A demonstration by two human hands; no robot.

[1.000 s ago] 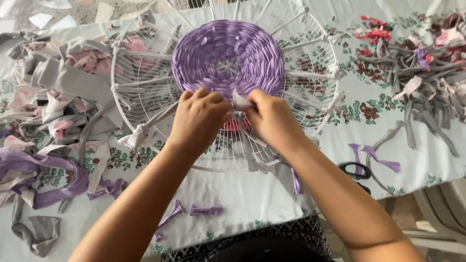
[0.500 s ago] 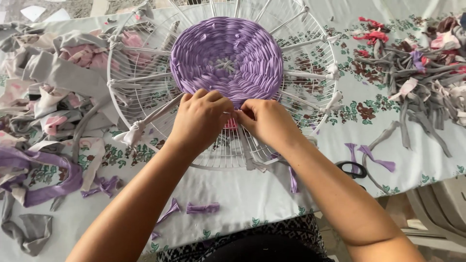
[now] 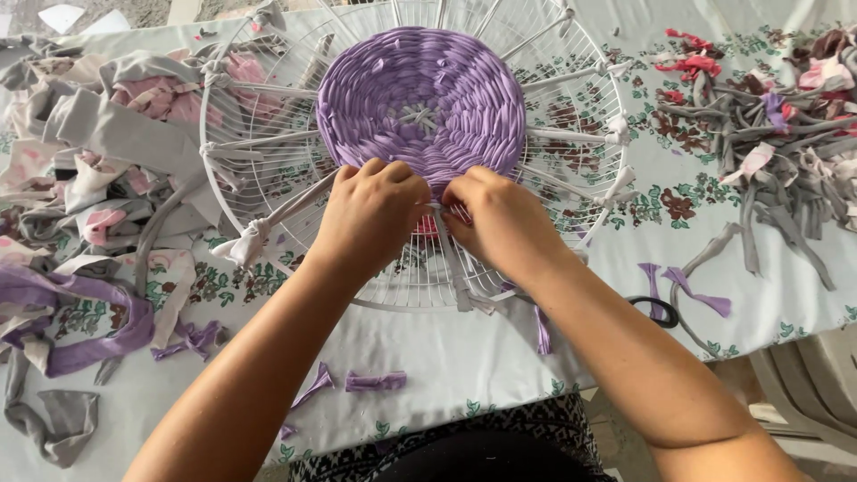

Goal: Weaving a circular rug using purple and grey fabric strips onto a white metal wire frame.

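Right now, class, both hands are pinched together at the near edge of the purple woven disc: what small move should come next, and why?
Probably draw the strip snug against the purple woven disc. The left hand and right hand meet at its near edge, over a white spoke of the round wire frame, so the current pass looks unfinished there.

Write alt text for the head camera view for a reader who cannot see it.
Two bare hands, left hand and right hand, pinch at the near edge of a round purple woven disc strung on a white wire frame. The frame lies on a floral tablecloth among fabric strips, with scissors at right.
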